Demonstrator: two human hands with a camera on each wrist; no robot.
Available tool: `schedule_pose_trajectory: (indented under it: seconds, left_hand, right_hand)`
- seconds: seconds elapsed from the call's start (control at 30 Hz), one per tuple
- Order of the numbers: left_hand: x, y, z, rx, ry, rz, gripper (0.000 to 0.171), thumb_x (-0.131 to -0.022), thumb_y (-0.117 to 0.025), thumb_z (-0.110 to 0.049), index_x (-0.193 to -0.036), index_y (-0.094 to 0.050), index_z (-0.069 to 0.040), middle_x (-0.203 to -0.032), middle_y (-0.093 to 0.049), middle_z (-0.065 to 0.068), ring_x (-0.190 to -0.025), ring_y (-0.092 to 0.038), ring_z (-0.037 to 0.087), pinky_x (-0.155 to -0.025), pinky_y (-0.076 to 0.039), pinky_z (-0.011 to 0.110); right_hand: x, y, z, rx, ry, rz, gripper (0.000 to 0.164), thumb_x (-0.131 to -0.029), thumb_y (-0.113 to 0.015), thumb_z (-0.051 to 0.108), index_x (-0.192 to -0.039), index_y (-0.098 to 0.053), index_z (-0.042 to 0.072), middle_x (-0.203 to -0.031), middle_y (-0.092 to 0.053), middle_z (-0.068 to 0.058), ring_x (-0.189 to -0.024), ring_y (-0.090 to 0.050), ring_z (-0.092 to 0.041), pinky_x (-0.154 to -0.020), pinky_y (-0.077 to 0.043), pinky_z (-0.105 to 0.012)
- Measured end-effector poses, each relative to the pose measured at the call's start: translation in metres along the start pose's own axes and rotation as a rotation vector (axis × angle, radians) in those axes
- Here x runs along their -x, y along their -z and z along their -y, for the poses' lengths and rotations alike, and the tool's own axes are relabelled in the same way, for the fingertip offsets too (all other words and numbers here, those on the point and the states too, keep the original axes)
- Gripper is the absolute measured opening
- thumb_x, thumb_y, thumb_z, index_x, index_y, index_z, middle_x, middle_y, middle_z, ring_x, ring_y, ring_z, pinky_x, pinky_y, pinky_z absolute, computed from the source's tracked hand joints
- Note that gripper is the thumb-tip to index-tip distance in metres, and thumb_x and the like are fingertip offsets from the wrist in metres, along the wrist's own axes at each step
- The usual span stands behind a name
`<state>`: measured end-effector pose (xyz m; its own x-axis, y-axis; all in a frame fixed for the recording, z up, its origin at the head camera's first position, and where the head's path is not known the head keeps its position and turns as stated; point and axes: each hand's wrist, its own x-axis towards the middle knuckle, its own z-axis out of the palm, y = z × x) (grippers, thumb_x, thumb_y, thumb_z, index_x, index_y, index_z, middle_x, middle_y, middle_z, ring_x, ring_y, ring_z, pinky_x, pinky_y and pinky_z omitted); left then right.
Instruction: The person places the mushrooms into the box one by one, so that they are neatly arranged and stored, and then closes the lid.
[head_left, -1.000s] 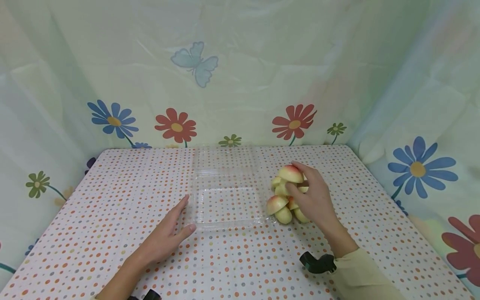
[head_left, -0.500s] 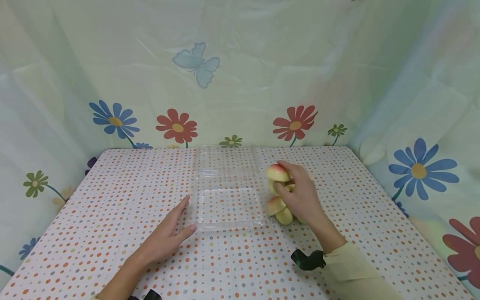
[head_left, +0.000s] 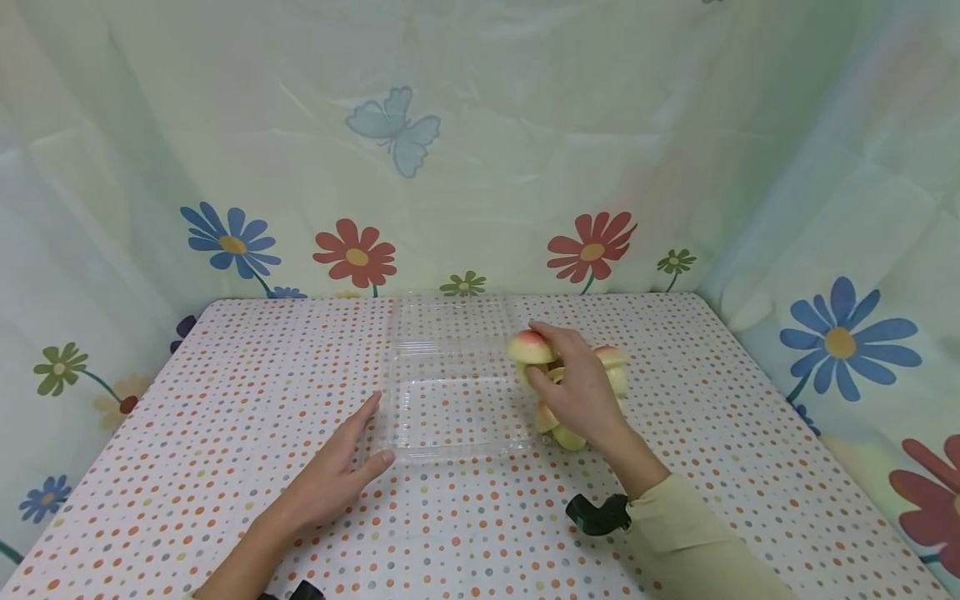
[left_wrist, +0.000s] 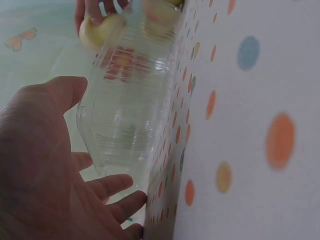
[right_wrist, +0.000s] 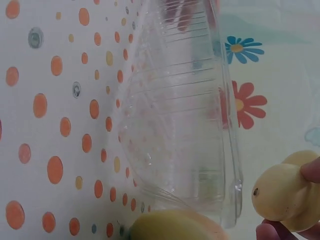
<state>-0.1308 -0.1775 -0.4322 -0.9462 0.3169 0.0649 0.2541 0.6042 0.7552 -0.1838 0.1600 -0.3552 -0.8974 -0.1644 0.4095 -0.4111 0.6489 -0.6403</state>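
In the head view my right hand (head_left: 579,387) pinches a pale yellow toy mushroom (head_left: 529,348) with a red-tinged cap, at the right edge of a clear plastic clamshell box (head_left: 459,455). The right wrist view shows the rounded pale end of this mushroom (right_wrist: 280,192) between my fingers, raised at about rim height. The box lies with its lid folded back. My left hand (head_left: 330,479) is at the box's left side, thumb and fingers spread. The left wrist view has its thumb close to the box wall (left_wrist: 125,112); whether it touches is unclear.
More toy mushrooms lie right of the box: one (head_left: 615,371) behind my right hand, another (head_left: 567,438) partly under it. A dotted cloth (head_left: 465,542) covers the table. A flowered curtain (head_left: 480,167) hangs behind and at both sides.
My right hand has moved left with the mushroom, from the pile to the box's right edge. A mushroom at the back right has come into sight. The left hand has stayed put.
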Motion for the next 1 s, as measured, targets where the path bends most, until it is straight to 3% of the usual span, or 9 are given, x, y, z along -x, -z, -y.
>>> schedule_pose_trajectory:
  seconds: [0.6,1.0]
  left_hand:
    - [-0.002,0.000,0.002,-0.008,0.015,0.012,0.081,-0.106,-0.058,-0.039,-0.168,-0.011,-0.017,-0.172,-0.022,0.016,-0.157,-0.024,0.040,-0.125,-0.019,0.064]
    - [-0.002,0.000,0.002,-0.003,0.014,0.010,0.082,-0.106,-0.059,-0.040,-0.168,-0.011,-0.018,-0.170,-0.026,0.017,-0.157,-0.026,0.040,-0.124,-0.020,0.065]
  right_hand:
    - [-0.008,-0.025,0.011,0.075,-0.019,0.057,0.058,-0.094,-0.068,0.015,-0.150,-0.053,0.010,-0.143,-0.056,-0.016,-0.098,-0.062,-0.025,-0.081,-0.053,-0.036]
    - [-0.016,-0.041,0.016,0.118,-0.003,0.109,0.056,-0.095,-0.069,0.017,-0.149,-0.054,0.012,-0.140,-0.058,-0.014,-0.098,-0.062,-0.023,-0.082,-0.054,-0.036]
